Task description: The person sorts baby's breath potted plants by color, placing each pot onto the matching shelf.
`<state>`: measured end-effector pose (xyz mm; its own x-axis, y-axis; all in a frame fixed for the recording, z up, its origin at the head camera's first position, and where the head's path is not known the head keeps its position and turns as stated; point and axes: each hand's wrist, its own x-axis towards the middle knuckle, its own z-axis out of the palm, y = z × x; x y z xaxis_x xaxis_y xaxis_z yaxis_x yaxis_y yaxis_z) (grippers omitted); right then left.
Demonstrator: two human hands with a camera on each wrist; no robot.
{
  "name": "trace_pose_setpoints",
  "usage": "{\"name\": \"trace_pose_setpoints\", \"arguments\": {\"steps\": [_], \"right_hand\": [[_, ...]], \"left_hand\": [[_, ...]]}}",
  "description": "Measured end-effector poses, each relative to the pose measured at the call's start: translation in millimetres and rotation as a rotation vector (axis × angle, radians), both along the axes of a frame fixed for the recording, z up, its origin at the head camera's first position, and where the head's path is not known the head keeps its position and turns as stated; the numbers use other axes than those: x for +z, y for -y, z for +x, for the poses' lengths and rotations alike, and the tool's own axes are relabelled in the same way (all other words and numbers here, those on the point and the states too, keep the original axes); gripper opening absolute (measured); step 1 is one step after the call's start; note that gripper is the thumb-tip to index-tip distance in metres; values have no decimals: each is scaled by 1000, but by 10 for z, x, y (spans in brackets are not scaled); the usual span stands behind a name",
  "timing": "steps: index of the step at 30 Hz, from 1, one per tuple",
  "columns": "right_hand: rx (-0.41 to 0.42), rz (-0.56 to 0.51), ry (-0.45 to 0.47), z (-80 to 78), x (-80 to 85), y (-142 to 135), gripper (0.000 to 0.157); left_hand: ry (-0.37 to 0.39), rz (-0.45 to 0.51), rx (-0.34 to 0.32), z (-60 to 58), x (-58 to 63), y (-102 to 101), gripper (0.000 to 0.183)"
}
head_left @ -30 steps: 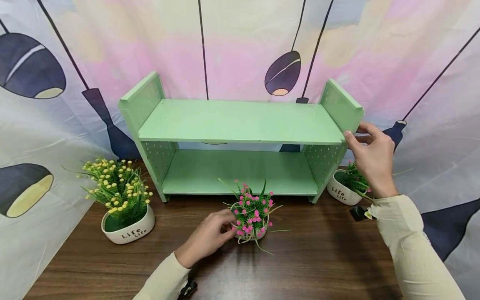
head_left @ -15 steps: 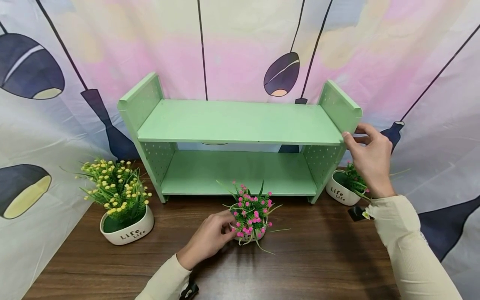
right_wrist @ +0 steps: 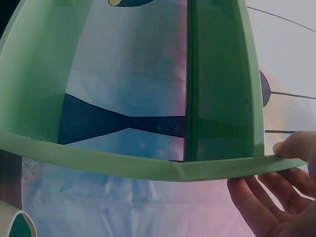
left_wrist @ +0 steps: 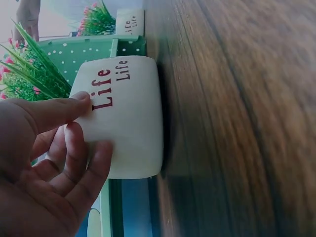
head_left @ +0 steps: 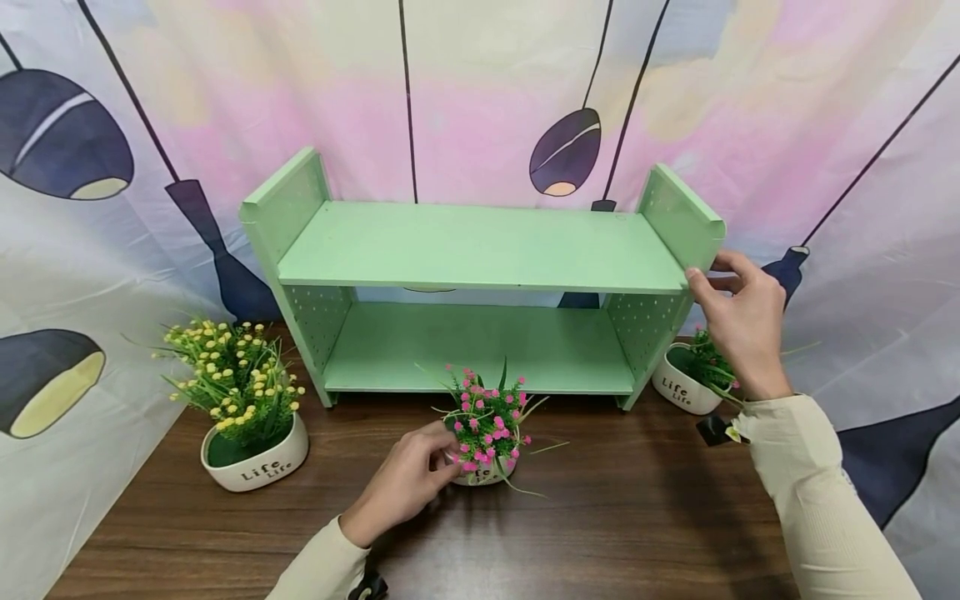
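Note:
My left hand (head_left: 401, 479) pinches the left end of a small white pot (head_left: 487, 475) of pink flowers (head_left: 491, 417), in front of the shelf. In the left wrist view the thumb lies by the pot's "Life" lettering (left_wrist: 102, 89), with the other fingers curled at its rim and wall. My right hand (head_left: 746, 329) grips the right side panel (head_left: 686, 221) of a green two-tier shelf (head_left: 465, 246). Its thumb is on the panel's front edge, and the fingers reach around the outer face, as the right wrist view shows the hand (right_wrist: 284, 192) too.
A larger white pot (head_left: 258, 467) with yellow flowers stands left of the shelf on the brown wooden table (head_left: 585, 533). Another white pot (head_left: 684, 392) with pink flowers is at the right, partly behind my right forearm. A patterned curtain (head_left: 480, 100) hangs behind.
My left hand and the pink-flower pot have shifted a little to the left along the table. My right hand keeps its hold on the shelf's side panel.

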<state>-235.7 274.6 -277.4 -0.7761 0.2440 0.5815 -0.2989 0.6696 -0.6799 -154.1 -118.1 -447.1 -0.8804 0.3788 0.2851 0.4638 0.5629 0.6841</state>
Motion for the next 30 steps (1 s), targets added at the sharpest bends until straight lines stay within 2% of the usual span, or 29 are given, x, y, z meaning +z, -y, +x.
{"name": "trace_pose_setpoints", "arguments": {"steps": [10,17,30], "right_hand": [[15,7,22,12,8,-17,40],[14,15,12,1,2,-20,39],[16,10,17,-25,-3,-43,38]], "left_hand": [[-17,-19,27,34,51,91,22],[-71,-36,42,46,152,167,27],[-100,-92,120,20,337,276,36]]}}
